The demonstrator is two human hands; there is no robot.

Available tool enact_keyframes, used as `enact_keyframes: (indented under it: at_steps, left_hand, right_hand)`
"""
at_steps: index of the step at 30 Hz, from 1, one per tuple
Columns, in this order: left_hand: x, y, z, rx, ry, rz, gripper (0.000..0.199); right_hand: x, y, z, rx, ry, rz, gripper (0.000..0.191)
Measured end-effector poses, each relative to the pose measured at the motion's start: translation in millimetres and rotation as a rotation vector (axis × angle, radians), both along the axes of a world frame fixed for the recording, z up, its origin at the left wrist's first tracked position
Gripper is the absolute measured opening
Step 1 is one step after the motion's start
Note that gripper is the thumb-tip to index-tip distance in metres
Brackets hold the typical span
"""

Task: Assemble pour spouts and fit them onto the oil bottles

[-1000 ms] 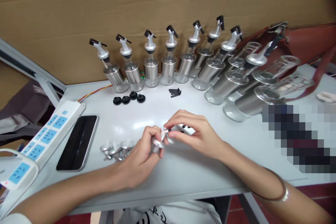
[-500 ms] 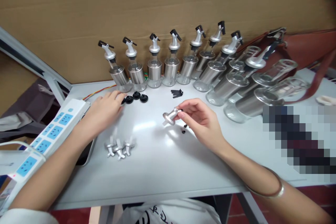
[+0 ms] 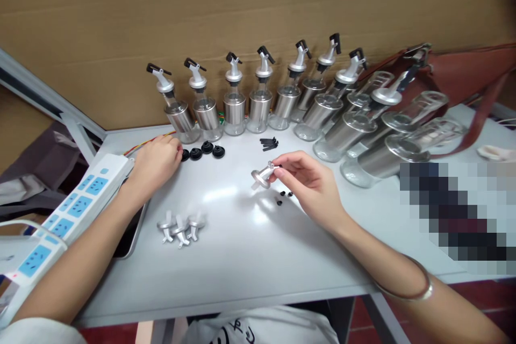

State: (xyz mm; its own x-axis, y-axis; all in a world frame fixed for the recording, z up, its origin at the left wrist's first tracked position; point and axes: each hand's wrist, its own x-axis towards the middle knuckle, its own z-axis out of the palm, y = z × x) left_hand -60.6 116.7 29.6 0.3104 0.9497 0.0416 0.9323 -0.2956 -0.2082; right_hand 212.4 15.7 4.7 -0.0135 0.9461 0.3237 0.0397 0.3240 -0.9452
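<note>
My right hand (image 3: 308,180) pinches a silver pourer top (image 3: 263,176) between thumb and fingers, above the middle of the grey table. Just below it lie a few tiny black plugs (image 3: 279,202). My left hand (image 3: 160,155) is closed at the left end of a row of black round stoppers (image 3: 195,154); whatever its fingertips grip is hidden. Three more silver pourer tops (image 3: 181,230) rest at the front left. Several thin black sticks (image 3: 269,143) lie in a small pile behind my right hand.
Glass and steel bottles (image 3: 260,110) with pourers stand along the cardboard backdrop. Bottles without pourers (image 3: 407,145) are at the right, before a brown bag (image 3: 463,83). A white power strip (image 3: 105,169) and a dark tablet (image 3: 128,236) lie at the left.
My left hand has drawn slightly left, its fingers now curled in, and more of the leftmost black stopper shows. My right hand still holds the silver top, which has barely moved.
</note>
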Motion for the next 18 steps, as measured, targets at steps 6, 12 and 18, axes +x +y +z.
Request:
enact_keyframes:
  at_steps: [6, 12, 18]
  left_hand:
    - [2.1, -5.7, 5.1, 0.005, -0.035, -0.002, 0.017]
    - [25.9, -44.9, 23.0, -0.335, -0.816, -0.167, 0.011]
    - [48.7, -70.6, 18.4, -0.743, -1.474, -0.095, 0.026]
  right_hand:
    - [0.8, 1.2, 0.8, 0.031, 0.053, -0.042, 0.012]
    - [-0.1, -0.7, 4.3, 0.097, 0.076, -0.062, 0.016]
    - [-6.6, -9.8, 6.5, 0.14, 0.004, 0.089, 0.01]
